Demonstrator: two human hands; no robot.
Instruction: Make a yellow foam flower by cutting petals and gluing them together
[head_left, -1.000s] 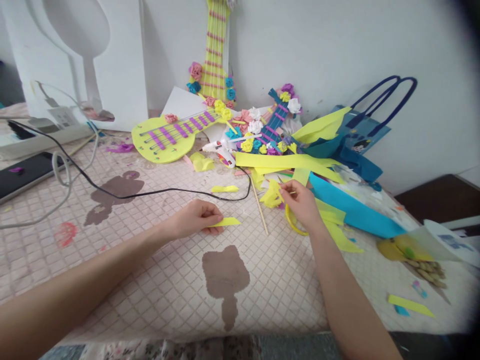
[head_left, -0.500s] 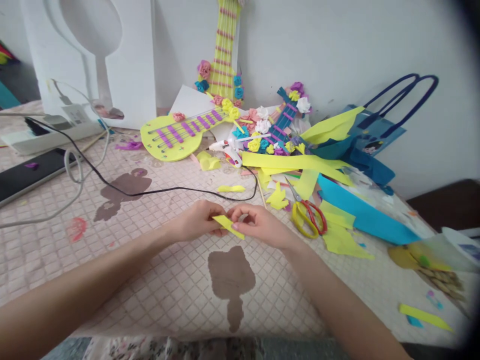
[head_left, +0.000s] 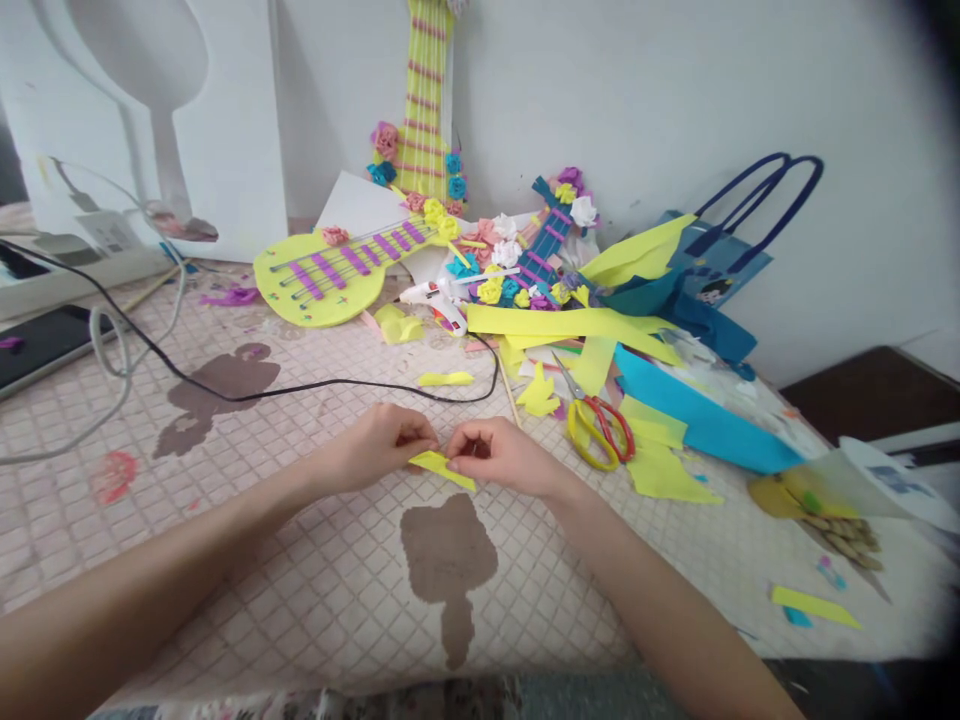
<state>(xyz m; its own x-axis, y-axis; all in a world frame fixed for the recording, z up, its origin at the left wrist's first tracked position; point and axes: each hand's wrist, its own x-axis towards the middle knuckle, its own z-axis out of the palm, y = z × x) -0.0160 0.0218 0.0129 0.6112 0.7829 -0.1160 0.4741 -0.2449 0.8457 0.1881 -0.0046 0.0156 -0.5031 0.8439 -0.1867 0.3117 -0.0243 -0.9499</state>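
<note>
Between my two hands is a short yellow paper strip [head_left: 444, 470], slanting down to the right above the tablecloth. My left hand [head_left: 386, 440] pinches its left end, fingers curled. On the strip's upper edge, my right hand [head_left: 499, 455] pinches with thumb and forefinger. Part of the strip is hidden by the fingers. Just beyond the hands lies a twisted yellow paper piece [head_left: 445, 379]. To the right of my right hand rest scissors [head_left: 600, 425] with red and yellow handles, beside yellow paper scraps [head_left: 538, 392].
A white glue gun [head_left: 442, 300] lies behind, its black cord [head_left: 337, 382] running left. Yellow [head_left: 322, 285] and blue [head_left: 551, 240] paper guitars with paper flowers stand at the back. Blue paper [head_left: 705, 420] and a bag [head_left: 720, 270] are right; a phone [head_left: 52, 345] is left.
My hands have shifted slightly with the yellow strip, and the fingers have changed their hold on it. The whole view has turned a little to the right.
</note>
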